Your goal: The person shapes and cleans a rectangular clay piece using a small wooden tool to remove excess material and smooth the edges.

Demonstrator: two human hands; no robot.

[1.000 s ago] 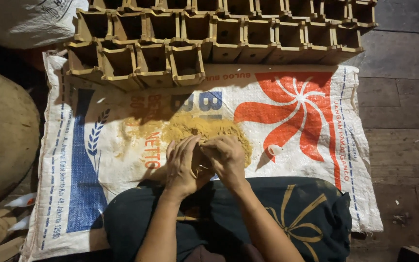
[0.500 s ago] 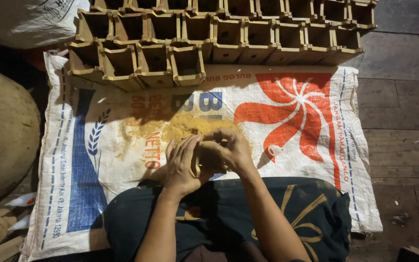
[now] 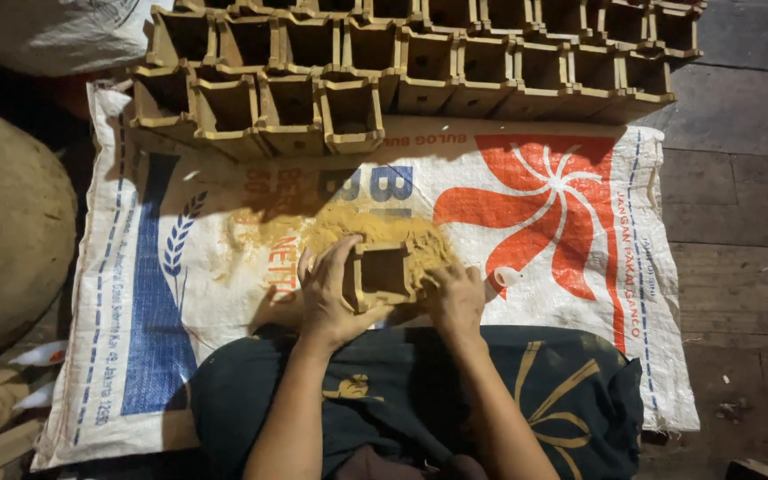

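Brown sacking bulging at far left point(image 3: 6, 231), lying beside the woven white sack point(image 3: 180, 356) spread flat on the floor. Left hand point(image 3: 329, 298) clasping the near-left wall of the small square clay pot point(image 3: 382, 274), fingers curled around its side. Pot resting over the heap of tan powder point(image 3: 375, 233) at mid-sack, mouth turned toward the camera. Right hand point(image 3: 457, 300) pressing against the pot's right wall, fingers bent; grip partly hidden, so judging it as bracing rather than fully gripping. Lying beyond, rows of finished square pots point(image 3: 420, 53) packed rim to rim along the sack's far edge. Judging the step as shaping or dusting: keeping both palms supporting opposite walls evenly, avoiding squeezing the soft corners, holding the pot low over the powder.
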